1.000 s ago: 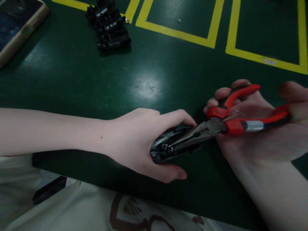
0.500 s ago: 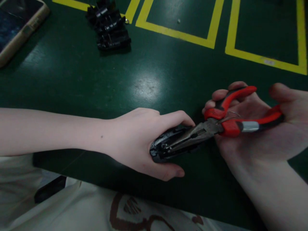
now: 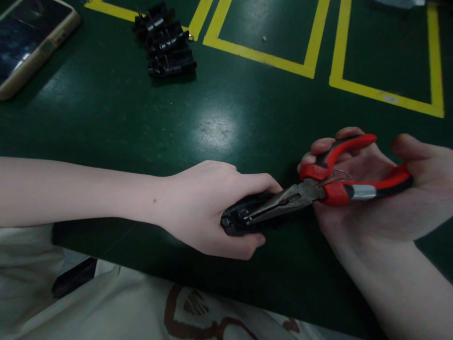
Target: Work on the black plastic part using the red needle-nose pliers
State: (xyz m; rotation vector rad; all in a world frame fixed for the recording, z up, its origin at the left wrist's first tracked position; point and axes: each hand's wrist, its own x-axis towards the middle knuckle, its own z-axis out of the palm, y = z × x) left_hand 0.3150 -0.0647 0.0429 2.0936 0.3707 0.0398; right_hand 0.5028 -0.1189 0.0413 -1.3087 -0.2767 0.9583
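Note:
My left hand (image 3: 219, 208) is closed around a black plastic part (image 3: 233, 222), long and rounded at its near end, with the thumb below and the index finger above. My right hand (image 3: 375, 203) lies palm up under long-nose pliers (image 3: 334, 193) with red and black handles. Its fingers curl round one handle and the base of the thumb bears on the other, so the handles are spread apart. The plier jaws point left and lie over the black part, their tips near a small detail at its near end. Whether the tips grip anything is too small to tell.
Several similar black plastic parts (image 3: 170, 45) lie in a row on the green table (image 3: 106, 118). A phone in a tan case (image 3: 38, 52) lies at the upper left. Yellow tape (image 3: 262, 57) marks out rectangles along the far side. Light cloth (image 3: 134, 302) covers my lap below the edge.
The left thumb has drawn in closer to the black part. The pliers have barely shifted, their handles slightly lower in view. The whole scene has moved slightly as the head turned.

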